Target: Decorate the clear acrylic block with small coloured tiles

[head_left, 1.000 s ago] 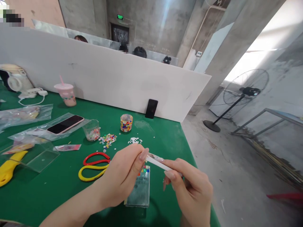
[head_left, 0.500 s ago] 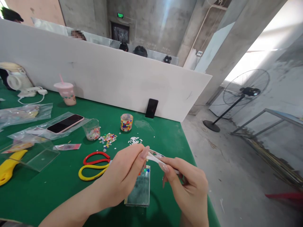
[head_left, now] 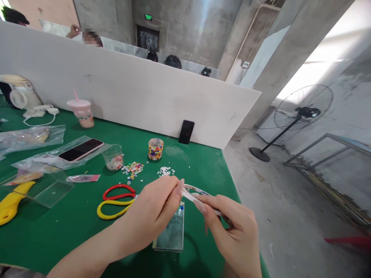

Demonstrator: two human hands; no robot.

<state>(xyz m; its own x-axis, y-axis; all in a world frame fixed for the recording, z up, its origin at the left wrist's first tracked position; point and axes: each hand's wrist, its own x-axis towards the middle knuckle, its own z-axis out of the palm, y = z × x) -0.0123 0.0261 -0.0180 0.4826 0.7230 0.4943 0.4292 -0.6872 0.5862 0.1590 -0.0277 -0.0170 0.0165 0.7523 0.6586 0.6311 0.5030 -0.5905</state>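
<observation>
My left hand (head_left: 158, 208) pinches one end of a narrow white strip (head_left: 189, 196) between thumb and fingers. Farther along, my right hand (head_left: 233, 222) grips the same strip, which bends in a loop with a patterned edge; its exact kind is unclear. Under the hands lies a clear rectangular case (head_left: 171, 235) with some coloured squares at its far end, partly hidden by my left hand. Scissors with red and yellow handles (head_left: 113, 210) rest left of my left hand, their blades covered by it. Beyond the hands is a small pile of white tiles (head_left: 165, 172).
Coloured tiles (head_left: 133, 170), a clear cup of tiles (head_left: 114, 158) and a mosaic-covered jar (head_left: 155, 150) stand farther back. Phones (head_left: 82, 150), bags, a pink drink cup (head_left: 82, 114) and a yellow tool (head_left: 13, 204) occupy the left. A white partition (head_left: 130, 88) borders the table.
My right hand has shifted slightly right and down, and more of the strip's loop shows. My left hand keeps its pinch. Behind the partition, another person's hand has come up.
</observation>
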